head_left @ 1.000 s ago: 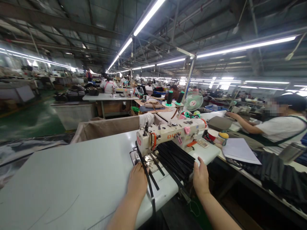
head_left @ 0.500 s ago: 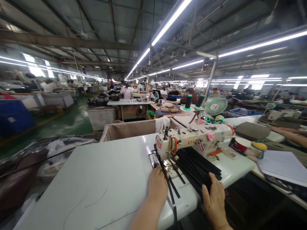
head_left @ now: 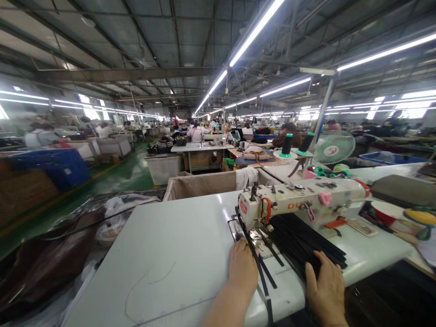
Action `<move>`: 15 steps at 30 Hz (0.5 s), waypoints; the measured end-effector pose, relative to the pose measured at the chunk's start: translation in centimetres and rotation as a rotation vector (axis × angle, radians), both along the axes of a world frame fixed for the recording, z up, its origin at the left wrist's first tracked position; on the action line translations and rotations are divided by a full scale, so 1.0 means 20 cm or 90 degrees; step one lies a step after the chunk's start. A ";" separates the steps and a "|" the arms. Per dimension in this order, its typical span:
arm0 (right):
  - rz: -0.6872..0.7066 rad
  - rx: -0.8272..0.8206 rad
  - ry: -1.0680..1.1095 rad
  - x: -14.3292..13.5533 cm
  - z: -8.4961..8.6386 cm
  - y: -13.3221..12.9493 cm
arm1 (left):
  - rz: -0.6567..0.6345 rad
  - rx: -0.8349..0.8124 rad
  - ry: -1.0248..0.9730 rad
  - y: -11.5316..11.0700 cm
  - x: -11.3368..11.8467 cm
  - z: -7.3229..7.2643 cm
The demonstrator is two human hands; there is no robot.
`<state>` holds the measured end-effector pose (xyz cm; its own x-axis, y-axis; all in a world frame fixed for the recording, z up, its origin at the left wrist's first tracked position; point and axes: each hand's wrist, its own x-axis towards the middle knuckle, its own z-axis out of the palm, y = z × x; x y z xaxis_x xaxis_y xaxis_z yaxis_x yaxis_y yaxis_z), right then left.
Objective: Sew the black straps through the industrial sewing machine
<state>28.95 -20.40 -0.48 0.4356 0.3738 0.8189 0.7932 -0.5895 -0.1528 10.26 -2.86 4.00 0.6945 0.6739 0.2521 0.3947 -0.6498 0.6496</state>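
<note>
A white sewing machine (head_left: 293, 200) stands on the pale table (head_left: 170, 245). My left hand (head_left: 243, 263) is at the left of its needle area, fingers bent together against a narrow black strip (head_left: 260, 268); what its fingertips hold, if anything, is hidden. Further right, my right hand (head_left: 325, 284) rests with thumb and fingers apart at the near end of a bundle of black strips (head_left: 303, 240). The bundle lies under the machine arm and runs over the table's front edge. Short strip ends stick out near the presser foot.
Behind the table is a fabric-lined bin (head_left: 204, 185). Two black thread spools (head_left: 287, 145) and a green fan (head_left: 334, 147) stand behind the machine. Plastic-wrapped material (head_left: 116, 218) lies at the left. People sit at tables farther back.
The view has turned left, so the machine, table and both hands appear farther right. Both hands keep nearly the same places beside the strips.
</note>
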 end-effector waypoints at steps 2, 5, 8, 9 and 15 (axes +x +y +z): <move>0.003 0.001 -0.004 -0.01 0.03 -0.01 | -0.014 0.007 -0.002 0.01 0.00 -0.01; 0.040 -0.002 -0.040 -0.04 0.13 -0.03 | -0.007 0.002 -0.002 0.02 0.00 -0.02; 0.180 -0.094 -0.125 -0.09 0.25 0.00 | 0.009 -0.008 0.004 0.00 0.00 -0.01; 0.239 -0.145 -0.158 -0.11 0.29 0.02 | 0.011 -0.007 0.005 0.00 0.00 -0.01; 0.344 -0.314 -0.229 -0.13 0.35 0.16 | 0.014 0.025 -0.028 -0.02 -0.01 -0.01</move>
<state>26.41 -17.15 6.43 -0.1668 0.8112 0.5604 0.9383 -0.0440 0.3429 10.14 -3.23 3.87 0.6675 0.6777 0.3084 0.3813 -0.6668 0.6403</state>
